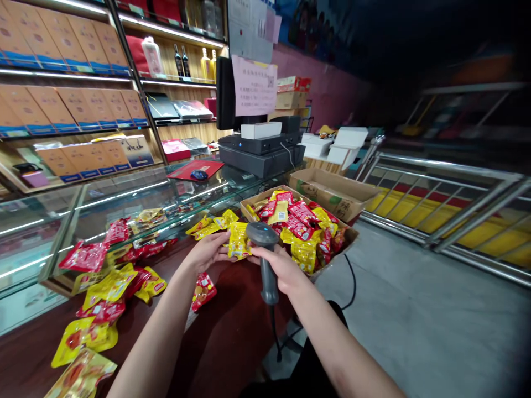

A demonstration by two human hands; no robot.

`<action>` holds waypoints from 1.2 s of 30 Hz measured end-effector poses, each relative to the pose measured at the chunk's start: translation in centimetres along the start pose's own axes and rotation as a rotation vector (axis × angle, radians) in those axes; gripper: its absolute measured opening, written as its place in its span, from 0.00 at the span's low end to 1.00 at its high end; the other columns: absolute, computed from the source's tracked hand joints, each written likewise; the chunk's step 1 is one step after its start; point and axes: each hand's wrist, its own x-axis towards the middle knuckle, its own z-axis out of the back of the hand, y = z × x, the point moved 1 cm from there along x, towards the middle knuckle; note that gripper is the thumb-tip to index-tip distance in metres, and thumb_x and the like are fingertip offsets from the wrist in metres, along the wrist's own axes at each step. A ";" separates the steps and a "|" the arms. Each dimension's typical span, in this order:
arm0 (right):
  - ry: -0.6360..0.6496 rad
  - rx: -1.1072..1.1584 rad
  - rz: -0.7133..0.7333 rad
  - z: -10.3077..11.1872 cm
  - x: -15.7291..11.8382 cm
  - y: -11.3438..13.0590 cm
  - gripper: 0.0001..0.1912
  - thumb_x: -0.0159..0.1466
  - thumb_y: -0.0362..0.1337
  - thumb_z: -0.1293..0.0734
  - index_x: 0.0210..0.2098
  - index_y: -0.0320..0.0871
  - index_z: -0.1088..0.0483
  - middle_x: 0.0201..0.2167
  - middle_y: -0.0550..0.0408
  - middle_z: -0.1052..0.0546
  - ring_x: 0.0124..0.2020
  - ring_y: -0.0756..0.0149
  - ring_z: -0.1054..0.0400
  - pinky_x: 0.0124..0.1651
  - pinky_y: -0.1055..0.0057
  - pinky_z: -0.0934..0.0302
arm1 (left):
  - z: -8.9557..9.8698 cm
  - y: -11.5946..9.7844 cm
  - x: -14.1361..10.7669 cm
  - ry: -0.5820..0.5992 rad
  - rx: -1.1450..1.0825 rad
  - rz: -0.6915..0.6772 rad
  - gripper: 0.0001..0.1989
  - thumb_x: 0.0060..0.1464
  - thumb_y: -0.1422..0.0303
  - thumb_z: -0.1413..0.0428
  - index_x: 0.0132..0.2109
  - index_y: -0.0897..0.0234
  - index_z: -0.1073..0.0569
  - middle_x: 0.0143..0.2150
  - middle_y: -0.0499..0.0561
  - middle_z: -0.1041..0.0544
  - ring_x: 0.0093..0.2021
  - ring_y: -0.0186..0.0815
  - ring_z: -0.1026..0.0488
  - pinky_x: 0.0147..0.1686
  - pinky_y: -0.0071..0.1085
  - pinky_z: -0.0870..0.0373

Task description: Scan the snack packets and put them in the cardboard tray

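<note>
My left hand [207, 251] pinches the left edge of a small yellow snack packet [238, 241]. My right hand [286, 268] is closed round the neck of a dark grey barcode scanner [269, 282], whose head is beside the packet. The right thumb tip is close to the packet's right edge; I cannot tell if it touches. Just beyond the hands, an open cardboard box [352, 239] holds several red and yellow packets [299, 226]. A red packet [203, 291] lies on the dark red counter [232, 331] below my left hand.
Several loose packets [103, 290] spread over the counter's left side and glass display case [78, 207]. A monitor [225, 94] and black till [259, 157] stand behind, with another cardboard box [332, 185] nearby. The scanner's cable [274, 331] hangs down. Metal railings [440, 171] stand right.
</note>
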 end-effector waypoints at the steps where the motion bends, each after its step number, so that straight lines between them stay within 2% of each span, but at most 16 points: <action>1: 0.011 0.004 -0.021 0.2 0.0 0.8 0.14 0.45 0.33 0.26 0.32 0.42 0.25 0.35 0.55 0.22 0.39 0.65 0.28 0.49 0.65 0.36 | -0.5 -0.3 -0.1 0.017 -0.020 -0.009 0.15 0.57 0.65 0.45 0.48 0.71 0.28 0.43 0.63 0.22 0.38 0.42 0.22 0.39 0.40 0.24; 5: 0.076 0.017 -0.091 1.3 0.9 4.7 0.11 0.48 0.30 0.28 0.33 0.40 0.26 0.34 0.54 0.22 0.35 0.67 0.28 0.45 0.68 0.33 | -2.8 -2.4 0.3 0.072 -0.092 -0.026 0.14 0.60 0.66 0.48 0.48 0.70 0.28 0.47 0.63 0.24 0.44 0.43 0.24 0.44 0.42 0.26; 8: 0.074 0.037 -0.144 2.5 2.2 8.2 0.08 0.51 0.28 0.31 0.32 0.39 0.28 0.28 0.54 0.23 0.30 0.68 0.28 0.42 0.69 0.32 | -5.0 -4.9 2.2 0.117 -0.100 -0.008 0.14 0.59 0.66 0.48 0.48 0.71 0.28 0.48 0.64 0.25 0.45 0.44 0.24 0.45 0.42 0.26; 12: -0.002 0.024 -0.124 4.5 4.7 12.9 0.04 0.54 0.26 0.34 0.30 0.38 0.30 0.23 0.56 0.26 0.25 0.70 0.30 0.38 0.71 0.31 | -8.2 -8.0 7.0 0.100 -0.047 0.013 0.15 0.59 0.64 0.48 0.46 0.71 0.27 0.47 0.64 0.25 0.43 0.43 0.24 0.43 0.39 0.26; 16: -0.022 0.004 -0.053 6.6 7.7 16.9 0.03 0.56 0.27 0.35 0.30 0.38 0.30 0.20 0.57 0.28 0.23 0.72 0.33 0.33 0.74 0.32 | -11.4 -10.1 12.7 0.076 -0.008 -0.012 0.16 0.60 0.62 0.50 0.46 0.70 0.28 0.47 0.63 0.26 0.44 0.42 0.26 0.42 0.39 0.26; 18: -0.043 -0.023 -0.051 7.8 9.1 18.1 0.03 0.57 0.28 0.36 0.30 0.38 0.30 0.19 0.57 0.28 0.21 0.72 0.34 0.30 0.74 0.33 | -12.4 -10.5 15.0 0.007 0.028 0.001 0.16 0.59 0.60 0.50 0.46 0.70 0.29 0.48 0.63 0.27 0.45 0.43 0.27 0.44 0.42 0.27; 20: -0.104 -0.055 -0.065 8.9 10.1 18.7 0.02 0.57 0.29 0.36 0.30 0.38 0.30 0.18 0.57 0.28 0.20 0.72 0.35 0.27 0.75 0.35 | -12.5 -10.7 16.5 -0.126 0.064 0.022 0.17 0.58 0.60 0.48 0.47 0.70 0.30 0.49 0.62 0.28 0.47 0.43 0.28 0.46 0.45 0.29; 22: -0.158 -0.069 -0.083 9.7 10.5 18.7 0.03 0.57 0.30 0.36 0.30 0.39 0.30 0.19 0.57 0.28 0.20 0.72 0.35 0.25 0.75 0.37 | -11.8 -10.5 16.9 -0.229 0.081 0.031 0.16 0.57 0.61 0.47 0.46 0.69 0.31 0.49 0.62 0.29 0.48 0.43 0.30 0.47 0.48 0.30; 26: -0.144 -0.053 -0.109 9.2 9.8 17.2 0.03 0.56 0.30 0.36 0.31 0.38 0.30 0.21 0.55 0.26 0.22 0.71 0.34 0.26 0.75 0.37 | -8.2 -9.9 15.3 -0.262 0.086 0.022 0.12 0.57 0.62 0.47 0.41 0.68 0.29 0.45 0.60 0.28 0.45 0.42 0.29 0.46 0.46 0.29; 29: -0.093 -0.042 -0.125 7.0 8.8 15.4 0.03 0.55 0.29 0.35 0.31 0.38 0.30 0.23 0.55 0.26 0.24 0.71 0.33 0.30 0.74 0.35 | -4.6 -9.4 12.5 -0.287 0.077 0.016 0.10 0.58 0.63 0.47 0.38 0.67 0.28 0.42 0.59 0.27 0.43 0.41 0.27 0.44 0.43 0.28; 36: 0.067 -0.121 -0.254 -0.5 8.2 9.3 0.01 0.54 0.28 0.35 0.27 0.39 0.32 0.22 0.57 0.29 0.24 0.73 0.35 0.32 0.75 0.35 | 3.7 -8.0 5.1 -0.435 0.007 0.000 0.09 0.56 0.64 0.45 0.38 0.67 0.29 0.40 0.58 0.25 0.37 0.38 0.26 0.39 0.38 0.26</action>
